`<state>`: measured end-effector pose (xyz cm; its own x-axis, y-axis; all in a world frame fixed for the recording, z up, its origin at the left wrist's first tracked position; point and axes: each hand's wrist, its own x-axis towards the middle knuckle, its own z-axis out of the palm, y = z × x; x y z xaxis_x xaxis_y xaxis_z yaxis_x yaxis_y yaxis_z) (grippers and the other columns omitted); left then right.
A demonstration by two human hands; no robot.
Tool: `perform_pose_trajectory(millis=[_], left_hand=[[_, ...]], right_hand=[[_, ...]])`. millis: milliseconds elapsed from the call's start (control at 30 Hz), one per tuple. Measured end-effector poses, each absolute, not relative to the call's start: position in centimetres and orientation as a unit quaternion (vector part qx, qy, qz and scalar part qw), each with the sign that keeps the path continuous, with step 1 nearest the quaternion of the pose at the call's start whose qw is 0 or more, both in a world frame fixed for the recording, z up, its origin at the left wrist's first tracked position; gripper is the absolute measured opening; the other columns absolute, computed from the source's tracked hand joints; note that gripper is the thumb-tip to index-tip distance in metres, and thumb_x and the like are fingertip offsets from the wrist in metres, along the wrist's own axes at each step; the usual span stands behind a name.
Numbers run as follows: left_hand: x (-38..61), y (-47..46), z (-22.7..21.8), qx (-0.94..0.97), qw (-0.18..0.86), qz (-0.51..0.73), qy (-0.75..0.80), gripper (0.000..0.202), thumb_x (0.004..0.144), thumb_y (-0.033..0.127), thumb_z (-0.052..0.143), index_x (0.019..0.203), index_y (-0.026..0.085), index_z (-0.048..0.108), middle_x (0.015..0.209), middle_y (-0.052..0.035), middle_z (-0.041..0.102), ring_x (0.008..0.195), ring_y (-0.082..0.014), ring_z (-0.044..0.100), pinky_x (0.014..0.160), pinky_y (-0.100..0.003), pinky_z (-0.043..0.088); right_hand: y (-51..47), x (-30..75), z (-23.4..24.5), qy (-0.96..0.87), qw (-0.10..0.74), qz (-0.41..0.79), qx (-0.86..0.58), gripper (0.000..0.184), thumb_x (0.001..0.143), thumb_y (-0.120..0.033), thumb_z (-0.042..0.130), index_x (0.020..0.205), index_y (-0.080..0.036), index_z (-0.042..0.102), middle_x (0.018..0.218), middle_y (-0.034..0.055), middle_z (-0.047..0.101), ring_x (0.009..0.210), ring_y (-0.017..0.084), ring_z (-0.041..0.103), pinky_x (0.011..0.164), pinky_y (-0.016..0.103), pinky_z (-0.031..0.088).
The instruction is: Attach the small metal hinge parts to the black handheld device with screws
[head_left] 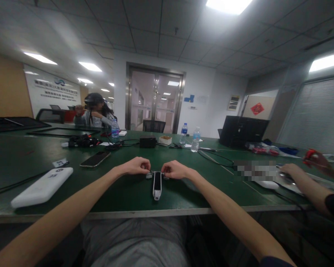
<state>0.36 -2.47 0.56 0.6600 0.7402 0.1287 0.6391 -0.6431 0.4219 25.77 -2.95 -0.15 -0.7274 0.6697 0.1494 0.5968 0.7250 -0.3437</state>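
Note:
A slim white object with a black top (157, 183) lies lengthwise on the green table in front of me; its kind is unclear. A small grey piece (149, 175) sticks out at its far left side, and a similar one (166, 178) at its right. My left hand (137, 165) has its fingers pinched at the left grey piece. On the other side, my right hand (176, 170) pinches at the right piece. Both hands rest close to the tabletop, and their fingertips partly hide what they grip.
Left of me lie a white power bank (43, 187) and a phone (95, 159). Beyond are a black box (147, 141), a small open box (165, 139), cables and water bottles (195, 140). A co-worker's hands work at the right; another person sits across the table (211, 174).

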Motion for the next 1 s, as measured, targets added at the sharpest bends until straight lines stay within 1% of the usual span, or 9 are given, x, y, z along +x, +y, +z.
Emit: perform_pose_trajectory(millis=[233, 467, 833, 1000], left_hand=[[0.64, -2.46, 0.14, 0.889, 0.194, 0.165, 0.381, 0.035, 0.072, 0.048, 0.062, 0.087, 0.016, 0.064, 0.08, -0.0005, 0.062, 0.068, -0.0125, 0.055, 0.059, -0.019, 0.04], [0.71, -2.99, 0.26, 0.886, 0.209, 0.149, 0.387, 0.033, 0.074, 0.046, 0.061, 0.087, 0.017, 0.064, 0.082, -0.0008, 0.063, 0.069, -0.0127, 0.055, 0.06, -0.02, 0.04], [0.85, -2.46, -0.52, 0.886, 0.178, 0.183, 0.387, 0.034, 0.073, 0.047, 0.061, 0.084, 0.016, 0.065, 0.069, 0.0013, 0.058, 0.061, -0.0108, 0.051, 0.054, -0.018, 0.036], [0.87, -2.6, -0.45, 0.888, 0.178, 0.188, 0.38, 0.033, 0.072, 0.047, 0.063, 0.083, 0.016, 0.065, 0.072, 0.0009, 0.059, 0.064, -0.0111, 0.051, 0.056, -0.019, 0.037]], right_hand=[[-2.97, 25.66, -0.17, -0.919, 0.13, 0.127, -0.35, 0.021, 0.074, -0.019, 0.059, 0.093, -0.014, 0.065, 0.076, 0.0019, 0.066, 0.064, 0.011, 0.059, 0.058, 0.019, 0.043], [-2.92, 25.71, -0.14, -0.918, 0.126, 0.135, -0.352, 0.023, 0.074, -0.019, 0.058, 0.095, -0.014, 0.065, 0.078, 0.0022, 0.067, 0.065, 0.011, 0.059, 0.059, 0.019, 0.043], [-3.15, 25.51, -0.04, -0.914, 0.132, 0.128, -0.361, 0.022, 0.072, -0.018, 0.058, 0.092, -0.014, 0.066, 0.073, 0.0015, 0.066, 0.063, 0.011, 0.058, 0.058, 0.019, 0.043], [-3.14, 25.56, -0.02, -0.914, 0.127, 0.139, -0.359, 0.022, 0.073, -0.018, 0.058, 0.093, -0.014, 0.066, 0.074, 0.0016, 0.066, 0.064, 0.011, 0.059, 0.059, 0.019, 0.043]])
